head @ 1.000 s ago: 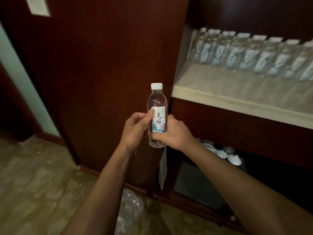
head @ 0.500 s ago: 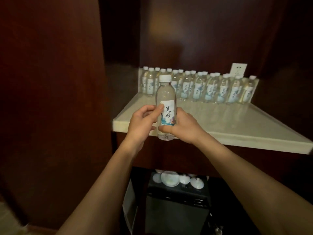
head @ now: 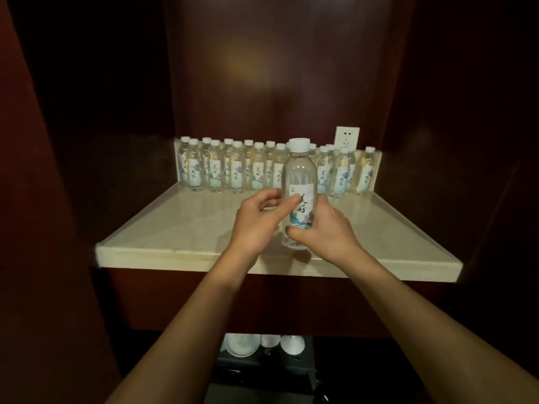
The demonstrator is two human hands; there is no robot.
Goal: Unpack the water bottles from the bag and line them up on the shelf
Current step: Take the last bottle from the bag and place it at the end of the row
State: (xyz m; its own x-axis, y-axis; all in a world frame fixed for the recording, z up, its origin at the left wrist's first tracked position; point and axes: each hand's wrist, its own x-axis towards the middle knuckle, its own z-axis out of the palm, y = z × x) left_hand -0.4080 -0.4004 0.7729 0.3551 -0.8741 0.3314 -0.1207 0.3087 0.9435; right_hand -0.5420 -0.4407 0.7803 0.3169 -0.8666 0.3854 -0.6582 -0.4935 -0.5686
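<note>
Both hands (head: 291, 225) around one upright bottle (head: 299, 182)

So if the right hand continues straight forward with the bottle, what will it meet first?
Probably the rows of water bottles at the back of the shelf. The right hand holds its water bottle directly before them; bare shelf lies between, though depth is uncertain.

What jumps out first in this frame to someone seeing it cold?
The water bottle, upright at centre frame, gripped low by the right hand while the left hand pinches its label. Behind it, a row of matching bottles lines the back wall of the pale shelf, with a white wall socket just above them at right. Everything around is dark wood panelling.
</note>
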